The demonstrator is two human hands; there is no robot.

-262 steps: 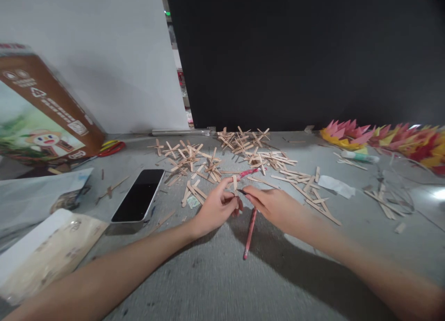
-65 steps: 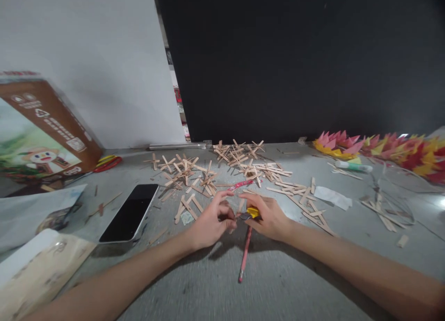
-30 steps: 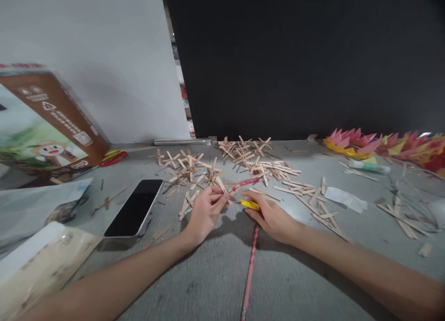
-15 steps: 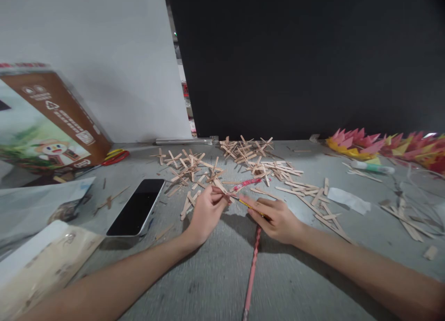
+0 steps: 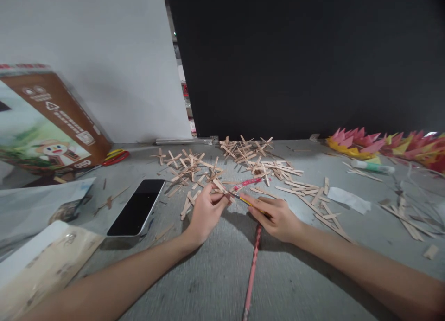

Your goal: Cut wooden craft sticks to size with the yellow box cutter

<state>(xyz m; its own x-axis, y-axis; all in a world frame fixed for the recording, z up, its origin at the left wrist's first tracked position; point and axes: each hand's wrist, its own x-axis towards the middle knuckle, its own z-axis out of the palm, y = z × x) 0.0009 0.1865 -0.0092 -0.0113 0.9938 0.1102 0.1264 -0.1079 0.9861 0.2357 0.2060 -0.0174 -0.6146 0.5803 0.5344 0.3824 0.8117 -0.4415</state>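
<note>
My left hand (image 5: 207,213) pinches a flat wooden craft stick (image 5: 219,185) between thumb and fingers. My right hand (image 5: 277,217) is closed round a thin yellow-and-black pen-like tool (image 5: 246,201). Its dark tip points left and meets the stick at my left fingertips, or is very close to it; I cannot tell its exact kind. Just behind the hands lies a red, wrapped strip (image 5: 247,183). A long pink rod (image 5: 253,272), partly twisted, runs toward me from below my right hand.
Beyond my hands lie piles of crossed sticks (image 5: 189,165) and loose sticks (image 5: 306,187). A phone (image 5: 137,208) and a plastic packet (image 5: 52,265) are at left, before a printed box (image 5: 52,121). At right are a tissue (image 5: 348,200), a glue stick (image 5: 372,167) and folded-paper pieces (image 5: 358,144).
My left hand has turned the craft stick slightly, so more of it shows. The tool's tip has shifted a little up along it. Both arms stay almost where they were.
</note>
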